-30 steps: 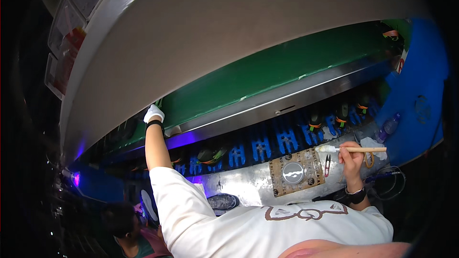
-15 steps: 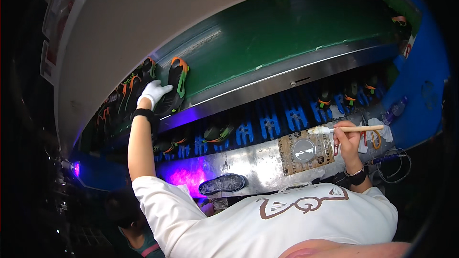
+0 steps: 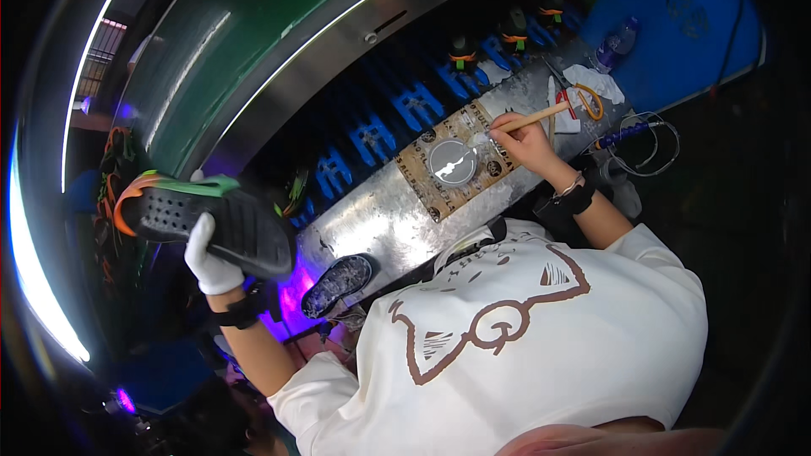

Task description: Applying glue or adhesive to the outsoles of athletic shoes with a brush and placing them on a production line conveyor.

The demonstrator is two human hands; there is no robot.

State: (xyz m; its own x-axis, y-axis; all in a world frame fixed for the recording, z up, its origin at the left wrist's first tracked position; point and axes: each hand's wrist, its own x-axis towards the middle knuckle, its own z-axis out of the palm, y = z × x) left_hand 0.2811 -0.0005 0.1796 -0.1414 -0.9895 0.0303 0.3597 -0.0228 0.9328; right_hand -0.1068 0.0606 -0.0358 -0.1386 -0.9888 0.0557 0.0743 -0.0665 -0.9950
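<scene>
In my white-gloved left hand (image 3: 209, 257) is a black shoe (image 3: 245, 232) with orange and green trim, raised at the left, its side with rows of small holes turned toward me. My thumb presses on that holed side, while the other fingers are hidden behind it. My bare right hand (image 3: 525, 148) grips a brush (image 3: 541, 117) by its pale wooden handle. The brush's tip is near a round dish (image 3: 453, 162) that sits on a printed brown cardboard sheet (image 3: 435, 201). Nearer me, a black shoe sole (image 3: 340, 284) with whitish smears lies on the metal bench (image 3: 372, 232).
Scissors (image 3: 589, 103) with orange handles and white paper (image 3: 594, 82) lie at the bench's right end, by a purple bottle (image 3: 618, 44). Blue racks (image 3: 372, 142) holding some shoes run behind the bench, below a green conveyor belt (image 3: 262, 17). A coiled cable (image 3: 659, 139) hangs at right.
My left hand has lifted the shoe off the green belt and brought it back toward me, turning it. The right hand still holds the brush, now close to the dish. The view has swung round.
</scene>
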